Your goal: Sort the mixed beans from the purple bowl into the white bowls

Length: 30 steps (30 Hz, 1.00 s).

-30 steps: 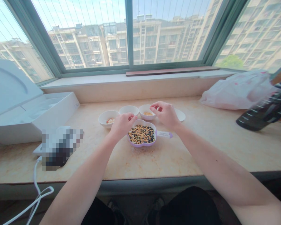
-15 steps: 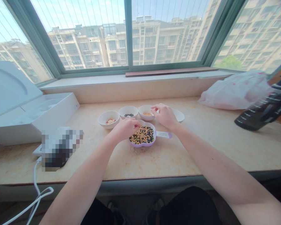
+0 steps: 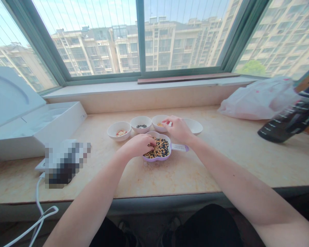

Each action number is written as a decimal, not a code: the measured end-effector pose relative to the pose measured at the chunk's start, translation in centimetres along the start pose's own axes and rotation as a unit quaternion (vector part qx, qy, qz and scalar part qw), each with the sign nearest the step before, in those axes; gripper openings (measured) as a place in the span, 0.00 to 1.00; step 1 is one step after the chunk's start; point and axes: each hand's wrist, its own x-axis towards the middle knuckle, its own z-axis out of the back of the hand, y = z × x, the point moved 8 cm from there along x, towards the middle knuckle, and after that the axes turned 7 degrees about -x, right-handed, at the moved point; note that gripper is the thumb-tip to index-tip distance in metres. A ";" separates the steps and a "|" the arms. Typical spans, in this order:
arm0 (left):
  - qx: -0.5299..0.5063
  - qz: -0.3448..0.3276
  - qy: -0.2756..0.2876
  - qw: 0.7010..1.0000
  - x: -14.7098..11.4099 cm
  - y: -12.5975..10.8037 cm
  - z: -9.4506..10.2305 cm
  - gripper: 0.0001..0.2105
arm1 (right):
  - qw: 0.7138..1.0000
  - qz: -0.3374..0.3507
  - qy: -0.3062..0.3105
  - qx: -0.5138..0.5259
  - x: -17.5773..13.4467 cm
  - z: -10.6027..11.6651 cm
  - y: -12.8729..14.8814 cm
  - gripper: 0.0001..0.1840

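A purple-rimmed, scalloped dish (image 3: 157,159) holds mixed black and tan beans (image 3: 161,148). My left hand (image 3: 140,144) reaches over its left side, fingers curled together and the tips down among the beans; what they pinch is hidden. My right hand (image 3: 179,129) is over the right side of a white bowl (image 3: 156,119) with tan beans, thumb and forefinger bent toward each other. Anything between them is too small to make out. Left of it stands a white bowl of black beans (image 3: 141,126), then a bowl with pale and reddish pieces (image 3: 121,133).
Behind my right wrist lies a white oval dish (image 3: 196,126). The labelled purple handle (image 3: 179,147) points right. An open white box (image 3: 59,120) and a pixelated object (image 3: 67,164) with a cable are left; a plastic bag (image 3: 257,99) and dark bottle (image 3: 280,125) are right.
My left hand has lowered from above the dish, its fingertips now among the beans. My right hand has shifted slightly left and down, further over the bowl of tan beans.
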 end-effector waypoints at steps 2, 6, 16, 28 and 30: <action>0.022 0.016 0.015 1.000 0.0 0.1 -0.2 0.10 | 1.000 0.002 0.000 0.002 0.0 0.0 0.2 0.08; 0.041 0.038 0.027 0.998 0.0 0.3 -0.3 0.11 | 1.000 0.008 0.001 0.006 -0.1 -0.1 0.3 0.08; -0.008 0.027 0.015 0.999 0.3 0.6 -0.4 0.08 | 1.000 0.024 -0.001 0.017 -0.2 -0.2 0.5 0.08; -0.077 -0.022 -0.252 0.965 -1.2 -0.3 5.3 0.05 | 1.000 0.016 0.005 0.017 -0.2 0.0 0.6 0.09; -0.079 -0.036 -0.300 0.950 -1.6 -0.5 6.2 0.07 | 1.000 0.017 0.008 0.019 -0.2 0.0 0.7 0.09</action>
